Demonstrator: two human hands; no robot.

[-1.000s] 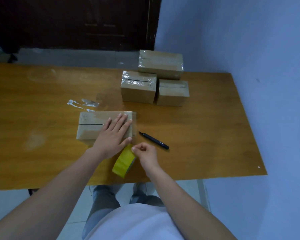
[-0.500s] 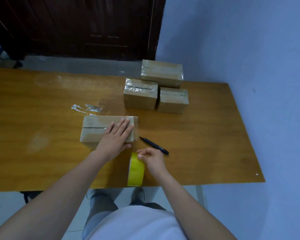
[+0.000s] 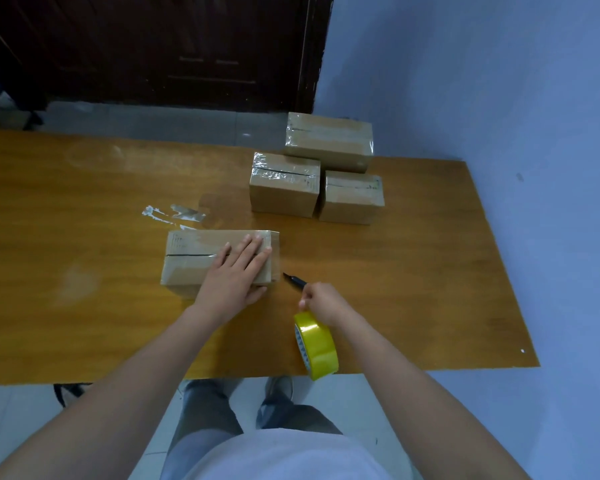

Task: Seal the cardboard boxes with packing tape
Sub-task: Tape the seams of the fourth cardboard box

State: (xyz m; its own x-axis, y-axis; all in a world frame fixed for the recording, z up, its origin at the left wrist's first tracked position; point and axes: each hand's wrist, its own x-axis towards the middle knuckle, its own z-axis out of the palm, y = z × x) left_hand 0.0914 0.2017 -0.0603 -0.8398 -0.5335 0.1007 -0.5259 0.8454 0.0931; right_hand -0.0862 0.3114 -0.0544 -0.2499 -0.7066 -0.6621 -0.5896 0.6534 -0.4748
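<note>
On the wooden table (image 3: 84, 306), nearest the person, sits the box being worked on (image 3: 194, 258), and I'll use it as the reference for everything else. From the head camera (the only view), the left hand (image 3: 234, 277) lies flat on the right end of the box top, fingers straight and slightly spread, thumb down along the near edge. Looks to me like it's pinning the box so it doesn't slide, and maybe pressing down the flaps or a tape end. The dark seam across the top still shows, so I'd say this one isn't fully sealed yet.

Just right of the box and toward the person, the right hand (image 3: 321, 303) has its fingers curled, thumb and forefinger pinched together. I'd guess they're holding the loose tape end, but the strip itself is too clear to make out. The yellow tape roll (image 3: 316, 344) hangs right below that hand, over the near table edge, tilted on its side.

A black pen-like cutter (image 3: 293, 279) lies just right of the box, tip pointing at it, handy for cutting.

Behind the box to the right, three taped boxes (image 3: 326, 168) are bunched together out of the way. Behind the box to the left, some scraps of clear tape (image 3: 177, 213) are stuck on the table.
</note>
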